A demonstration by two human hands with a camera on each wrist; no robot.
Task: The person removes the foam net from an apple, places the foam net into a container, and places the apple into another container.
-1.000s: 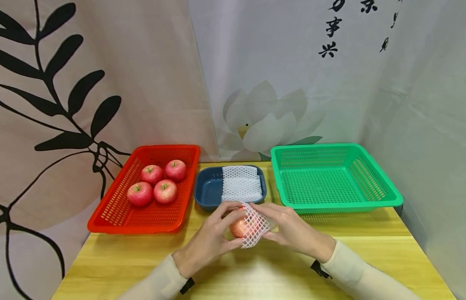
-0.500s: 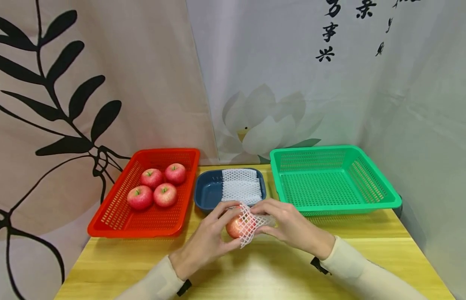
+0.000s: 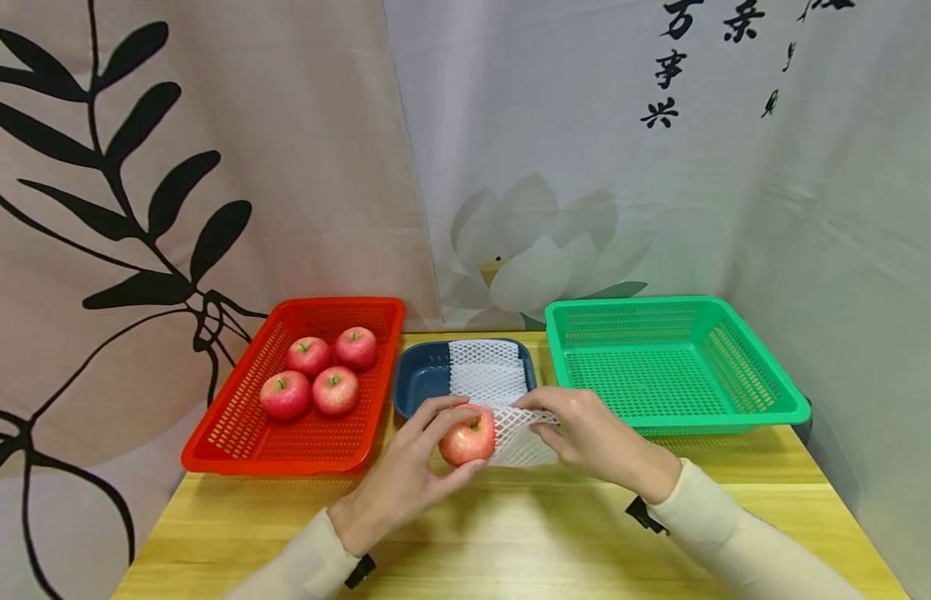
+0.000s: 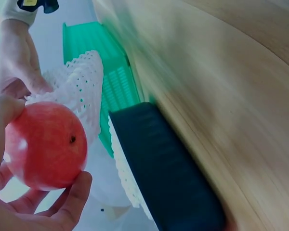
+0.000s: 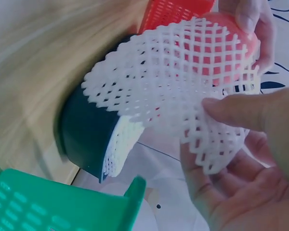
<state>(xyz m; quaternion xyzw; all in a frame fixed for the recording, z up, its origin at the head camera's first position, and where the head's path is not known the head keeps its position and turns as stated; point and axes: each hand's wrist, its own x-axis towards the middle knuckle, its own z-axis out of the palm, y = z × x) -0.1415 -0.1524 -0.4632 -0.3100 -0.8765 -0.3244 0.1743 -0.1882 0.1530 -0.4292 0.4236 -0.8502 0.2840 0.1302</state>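
My left hand (image 3: pixel 416 458) grips a red apple (image 3: pixel 468 440) between thumb and fingers, above the table. In the left wrist view the apple's whole near side shows bare. A white foam net sleeve (image 5: pixel 168 72) is pinched between the thumb and fingers of my right hand (image 3: pixel 596 437). Its open mesh lies right against the apple's right side in the head view and overlaps the fruit in the right wrist view. Behind both hands stands a dark blue tray (image 3: pixel 422 375), with more white foam nets (image 3: pixel 488 369) lying across its right part.
On the left, a red basket (image 3: pixel 243 446) holds several apples (image 3: pixel 335 390). A green basket (image 3: pixel 678 419) stands at the back right. All sit on a wooden table (image 3: pixel 510 542), with a printed curtain (image 3: pixel 322 167) behind.
The net, earlier drawn over the apple's right part, has come off to the right with my right hand. The apple in my left hand now shows uncovered.
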